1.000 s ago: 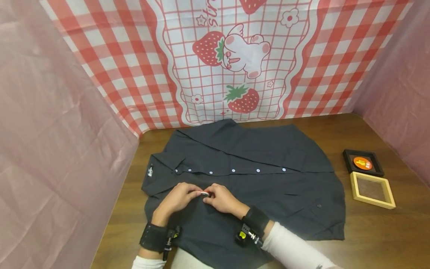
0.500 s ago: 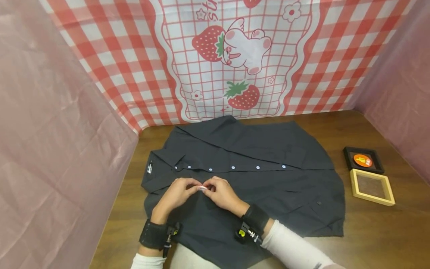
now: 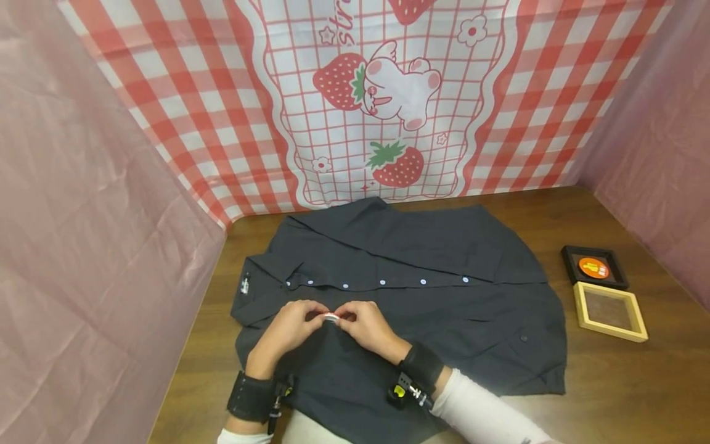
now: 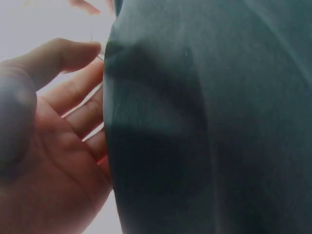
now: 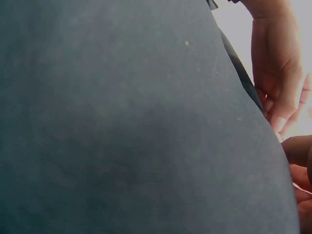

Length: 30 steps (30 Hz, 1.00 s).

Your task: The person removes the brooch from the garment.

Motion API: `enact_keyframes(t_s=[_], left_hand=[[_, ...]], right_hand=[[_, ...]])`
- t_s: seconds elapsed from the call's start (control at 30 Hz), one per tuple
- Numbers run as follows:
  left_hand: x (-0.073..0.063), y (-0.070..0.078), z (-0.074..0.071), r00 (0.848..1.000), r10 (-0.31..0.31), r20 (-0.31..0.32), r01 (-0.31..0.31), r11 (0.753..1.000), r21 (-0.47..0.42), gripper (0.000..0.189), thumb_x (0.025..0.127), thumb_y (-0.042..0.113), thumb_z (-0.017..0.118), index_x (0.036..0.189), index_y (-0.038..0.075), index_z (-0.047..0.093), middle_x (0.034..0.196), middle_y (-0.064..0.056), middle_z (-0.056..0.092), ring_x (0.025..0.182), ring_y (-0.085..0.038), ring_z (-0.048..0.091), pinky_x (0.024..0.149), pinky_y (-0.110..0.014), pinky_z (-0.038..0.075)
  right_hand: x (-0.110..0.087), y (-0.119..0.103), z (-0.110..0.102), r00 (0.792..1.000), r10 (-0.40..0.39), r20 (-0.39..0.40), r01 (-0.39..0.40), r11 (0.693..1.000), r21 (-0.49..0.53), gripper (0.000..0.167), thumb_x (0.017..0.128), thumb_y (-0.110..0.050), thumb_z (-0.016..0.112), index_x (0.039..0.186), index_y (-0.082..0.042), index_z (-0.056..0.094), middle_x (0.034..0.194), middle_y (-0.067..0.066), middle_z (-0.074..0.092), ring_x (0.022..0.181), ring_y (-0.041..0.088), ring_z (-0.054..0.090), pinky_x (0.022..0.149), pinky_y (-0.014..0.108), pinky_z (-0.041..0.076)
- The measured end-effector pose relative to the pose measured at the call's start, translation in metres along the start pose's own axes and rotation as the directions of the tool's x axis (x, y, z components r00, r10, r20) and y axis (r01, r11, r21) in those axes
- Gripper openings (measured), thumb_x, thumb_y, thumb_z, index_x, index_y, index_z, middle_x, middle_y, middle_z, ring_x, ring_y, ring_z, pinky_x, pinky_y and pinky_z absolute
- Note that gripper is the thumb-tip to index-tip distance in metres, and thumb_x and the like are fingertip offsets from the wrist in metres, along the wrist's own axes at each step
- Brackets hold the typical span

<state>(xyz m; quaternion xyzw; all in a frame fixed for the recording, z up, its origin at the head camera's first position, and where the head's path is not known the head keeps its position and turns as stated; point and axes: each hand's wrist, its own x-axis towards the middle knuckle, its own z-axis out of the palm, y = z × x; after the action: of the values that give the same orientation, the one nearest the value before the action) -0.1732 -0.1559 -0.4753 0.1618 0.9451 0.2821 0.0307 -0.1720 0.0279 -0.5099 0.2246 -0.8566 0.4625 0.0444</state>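
A dark grey button-up shirt [image 3: 432, 320] lies spread out, its collar toward the left. Over the near half of its front, my left hand [image 3: 291, 328] and right hand [image 3: 368, 330] meet fingertip to fingertip. Between them they pinch a small round badge [image 3: 331, 317], seen nearly edge-on with a red and whitish rim. Shirt cloth [image 4: 195, 122] fills much of the left wrist view, with the left thumb [image 4: 73, 53] beside its edge. In the right wrist view the cloth [image 5: 146, 122] hides most of the right hand. The badge's back is hidden.
On the brown table [image 3: 621, 382] at the right lie a black frame [image 3: 567, 266] holding an orange round badge [image 3: 593, 268] and a pale wooden frame [image 3: 638, 316]. A checked strawberry cloth [image 3: 222, 123] hangs behind; pink cloth [image 3: 100, 246] hangs at the left.
The badge has shifted slightly left and changed its tilt between the fingertips. My right fingers and thumb have moved up closer to the left hand. The shirt and both frames lie as before.
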Motion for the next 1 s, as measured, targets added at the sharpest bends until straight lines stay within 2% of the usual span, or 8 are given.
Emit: enact_keyframes(t_s=[0.1, 0.23, 0.37, 0.47, 0.53, 0.7, 0.9, 1.0], left_hand=[[0.000, -0.001, -0.001, 1.000, -0.010, 0.014, 0.010, 1.000, 0.025, 0.010, 0.086, 0.012, 0.071, 0.095, 0.011, 0.076, 0.093, 0.000, 0.074, 0.086, -0.015, 0.066, 0.080, -0.039, 0.053], [-0.003, -0.002, -0.002, 1.000, 0.013, -0.004, -0.013, 0.999, 0.045, 0.007, 0.085, 0.012, 0.072, 0.091, 0.013, 0.076, 0.090, 0.002, 0.074, 0.083, -0.013, 0.065, 0.078, -0.037, 0.052], [-0.007, 0.000, -0.002, 0.995, 0.083, -0.056, -0.076, 0.990, 0.117, 0.006, 0.087, 0.016, 0.072, 0.091, 0.014, 0.076, 0.088, 0.004, 0.073, 0.085, -0.014, 0.065, 0.078, -0.037, 0.052], [-0.009, 0.003, -0.003, 0.985, 0.143, -0.097, -0.126, 0.979, 0.158, 0.006, 0.087, 0.016, 0.072, 0.091, 0.014, 0.076, 0.089, 0.003, 0.074, 0.084, -0.015, 0.066, 0.078, -0.037, 0.053], [-0.009, 0.006, -0.003, 0.983, 0.146, -0.109, -0.131, 0.982, 0.136, 0.007, 0.087, 0.016, 0.072, 0.092, 0.014, 0.076, 0.090, 0.003, 0.074, 0.084, -0.015, 0.067, 0.078, -0.037, 0.054], [-0.010, 0.007, -0.001, 0.989, 0.106, -0.106, -0.101, 0.994, 0.049, 0.008, 0.088, 0.015, 0.071, 0.094, 0.014, 0.075, 0.092, 0.003, 0.074, 0.086, -0.013, 0.068, 0.079, -0.037, 0.055], [-0.010, 0.004, 0.001, 0.981, 0.105, -0.162, -0.105, 0.994, 0.009, 0.012, 0.086, 0.017, 0.074, 0.097, 0.015, 0.077, 0.092, 0.003, 0.074, 0.089, -0.016, 0.068, 0.081, -0.038, 0.054], [-0.010, 0.004, 0.001, 0.981, 0.079, -0.175, -0.087, 0.995, -0.038, 0.012, 0.086, 0.017, 0.074, 0.097, 0.013, 0.078, 0.092, 0.002, 0.074, 0.090, -0.016, 0.070, 0.080, -0.038, 0.055]], right_hand=[[0.000, 0.000, -0.001, 1.000, 0.000, -0.001, 0.000, 1.000, 0.007, 0.005, 0.082, -0.005, 0.073, 0.087, -0.006, 0.075, 0.079, 0.005, 0.073, 0.066, 0.007, 0.065, 0.059, 0.016, 0.049], [0.000, 0.000, -0.003, 1.000, -0.013, 0.023, 0.013, 1.000, 0.008, 0.004, 0.082, -0.005, 0.072, 0.086, -0.006, 0.074, 0.079, 0.005, 0.074, 0.068, 0.006, 0.066, 0.061, 0.016, 0.050], [0.000, -0.002, -0.006, 0.998, -0.059, 0.038, 0.061, 0.997, -0.054, 0.005, 0.083, -0.009, 0.074, 0.087, -0.008, 0.076, 0.079, 0.002, 0.072, 0.070, 0.007, 0.063, 0.063, 0.016, 0.048], [0.000, -0.004, -0.008, 0.996, -0.082, 0.044, 0.086, 0.991, -0.105, 0.006, 0.083, -0.011, 0.075, 0.087, -0.010, 0.078, 0.078, 0.000, 0.071, 0.069, 0.009, 0.062, 0.063, 0.017, 0.046], [0.000, -0.004, -0.009, 0.995, -0.081, 0.058, 0.087, 0.991, -0.105, 0.006, 0.083, -0.011, 0.074, 0.088, -0.010, 0.077, 0.078, 0.000, 0.071, 0.070, 0.009, 0.062, 0.063, 0.018, 0.047], [-0.001, -0.004, -0.010, 0.995, -0.046, 0.091, 0.053, 0.996, -0.077, 0.007, 0.084, -0.010, 0.072, 0.090, -0.010, 0.076, 0.080, 0.001, 0.071, 0.070, 0.007, 0.063, 0.064, 0.017, 0.048], [0.002, -0.003, -0.012, 0.996, -0.033, 0.084, 0.039, 0.997, -0.066, 0.007, 0.084, -0.010, 0.072, 0.089, -0.010, 0.076, 0.079, 0.000, 0.070, 0.070, 0.006, 0.061, 0.063, 0.018, 0.047], [0.003, -0.004, -0.011, 0.998, -0.013, 0.066, 0.016, 0.999, -0.045, 0.006, 0.084, -0.009, 0.071, 0.088, -0.009, 0.075, 0.080, 0.001, 0.071, 0.069, 0.006, 0.061, 0.063, 0.017, 0.047]])
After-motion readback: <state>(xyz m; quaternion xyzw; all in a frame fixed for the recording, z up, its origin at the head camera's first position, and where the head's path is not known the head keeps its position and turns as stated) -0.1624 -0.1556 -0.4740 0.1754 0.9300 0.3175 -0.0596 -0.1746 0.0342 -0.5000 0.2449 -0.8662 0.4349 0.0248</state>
